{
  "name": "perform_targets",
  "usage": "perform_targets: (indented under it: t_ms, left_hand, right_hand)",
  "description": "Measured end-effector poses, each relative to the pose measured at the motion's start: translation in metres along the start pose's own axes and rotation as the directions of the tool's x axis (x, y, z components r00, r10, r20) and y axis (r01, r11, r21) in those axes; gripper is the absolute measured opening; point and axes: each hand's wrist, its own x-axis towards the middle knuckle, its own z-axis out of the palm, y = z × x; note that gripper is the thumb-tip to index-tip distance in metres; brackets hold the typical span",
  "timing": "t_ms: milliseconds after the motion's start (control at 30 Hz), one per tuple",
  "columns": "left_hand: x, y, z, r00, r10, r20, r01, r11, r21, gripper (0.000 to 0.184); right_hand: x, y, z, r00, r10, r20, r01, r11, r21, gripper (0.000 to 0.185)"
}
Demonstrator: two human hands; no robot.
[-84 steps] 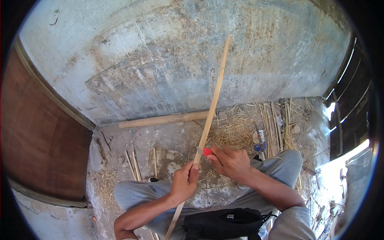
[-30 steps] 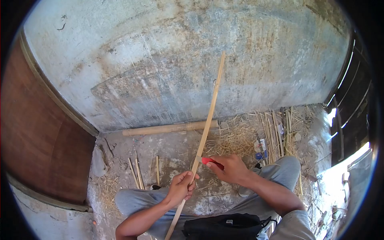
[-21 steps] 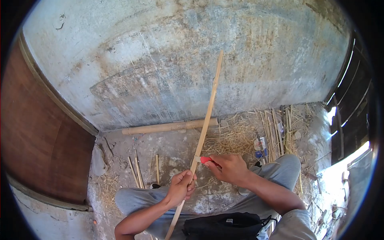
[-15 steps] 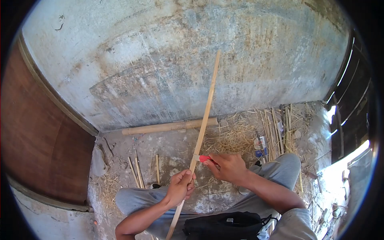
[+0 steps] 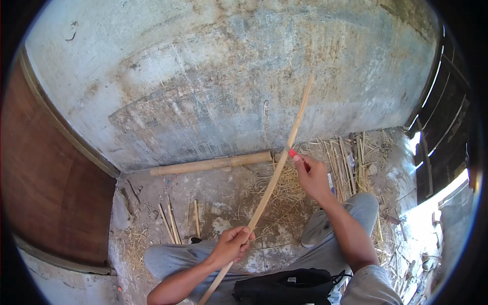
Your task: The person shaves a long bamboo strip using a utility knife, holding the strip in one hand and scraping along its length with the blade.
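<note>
Left hand (image 5: pixel 230 248): grips strip (image 5: pixel 267 195)
Right hand (image 5: pixel 314 179): clenched round red tool (image 5: pixel 292 152)
Best: shallow angle, even pressure

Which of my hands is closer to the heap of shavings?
Right. Your right hand, holding a red tool, shows beside the heap of shavings; your left hand grips the strip lower down, farther from the heap.

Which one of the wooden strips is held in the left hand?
The long strip slanting up past the straw; the other strips lie on the floor.
</note>
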Motion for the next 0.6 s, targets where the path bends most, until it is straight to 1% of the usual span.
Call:
perform_targets:
  t_ms: [67, 100, 167, 300, 367, 400, 467, 500, 567, 600]
  left_hand:
    - [0.001, 0.006, -0.003, 0.997, 0.010, -0.076, -0.007, 0.999, 0.041, 0.029]
    - [0.002, 0.005, -0.005, 0.997, 0.017, -0.082, -0.013, 0.999, 0.040, 0.029]
    - [0.007, 0.003, -0.008, 0.995, 0.083, -0.061, -0.079, 0.995, 0.069, 0.028]
    - [0.007, -0.004, -0.012, 0.994, 0.069, -0.081, -0.061, 0.993, 0.099, 0.027]
    - [0.007, -0.009, -0.013, 0.994, 0.085, -0.069, -0.072, 0.982, 0.174, 0.027]
    - [0.005, -0.010, -0.013, 0.994, 0.084, -0.069, -0.070, 0.982, 0.178, 0.027]
    - [0.003, -0.012, -0.012, 0.997, 0.057, -0.056, -0.047, 0.986, 0.161, 0.028]
    - [0.001, -0.013, -0.011, 0.997, 0.054, -0.054, -0.045, 0.986, 0.164, 0.028]
    - [-0.002, -0.013, -0.009, 0.998, 0.051, -0.044, -0.042, 0.982, 0.183, 0.030]
    - [-0.002, -0.013, -0.010, 0.998, 0.048, -0.040, -0.039, 0.981, 0.192, 0.030]
  right_hand:
    - [-0.010, -0.008, 0.006, 0.996, -0.005, 0.093, -0.011, 0.985, 0.172, 0.035]
    - [-0.013, -0.010, 0.010, 0.995, -0.013, 0.095, -0.004, 0.984, 0.175, 0.035]
    - [-0.018, -0.011, 0.017, 0.971, -0.007, 0.240, -0.054, 0.968, 0.244, 0.037]
    - [-0.014, -0.003, 0.033, 0.971, 0.004, 0.241, -0.072, 0.958, 0.277, 0.037]
    - [-0.008, -0.006, 0.034, 0.964, 0.107, 0.242, -0.197, 0.900, 0.388, 0.023]
    - [-0.004, -0.001, 0.038, 0.965, 0.108, 0.241, -0.198, 0.899, 0.390, 0.023]
    - [0.005, 0.007, 0.047, 0.978, 0.147, 0.146, -0.203, 0.811, 0.548, 0.020]
    - [0.007, 0.012, 0.049, 0.978, 0.150, 0.144, -0.205, 0.810, 0.549, 0.020]
    - [0.012, 0.009, 0.050, 0.936, 0.290, 0.198, -0.350, 0.728, 0.590, 0.023]
    - [0.014, 0.008, 0.049, 0.936, 0.296, 0.191, -0.350, 0.724, 0.594, 0.023]
